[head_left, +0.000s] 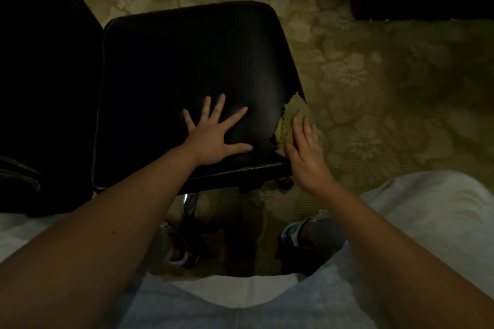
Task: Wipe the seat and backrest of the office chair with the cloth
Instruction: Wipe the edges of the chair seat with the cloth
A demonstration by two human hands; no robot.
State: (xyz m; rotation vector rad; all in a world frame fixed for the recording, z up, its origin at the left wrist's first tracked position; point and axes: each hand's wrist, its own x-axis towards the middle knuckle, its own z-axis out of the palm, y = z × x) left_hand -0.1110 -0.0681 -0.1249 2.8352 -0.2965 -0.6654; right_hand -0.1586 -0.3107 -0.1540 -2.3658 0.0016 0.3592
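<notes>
- Head view: left hand [213,139] lies spread flat on the black office chair [187,75], centre frame.
- Right hand [304,152], fingers straight, presses the cloth [290,120] against the chair's right edge.
- Judged: cloth light and limp, best held under a flat palm; upholstery looks slick.

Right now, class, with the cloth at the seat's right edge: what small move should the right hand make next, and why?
Probably slide the right hand, pressing the yellowish cloth, leftward across the black chair seat. The cloth lies at the seat's right edge, most of the seat stretches to its left, and the left hand, spread flat, steadies the chair.
</notes>
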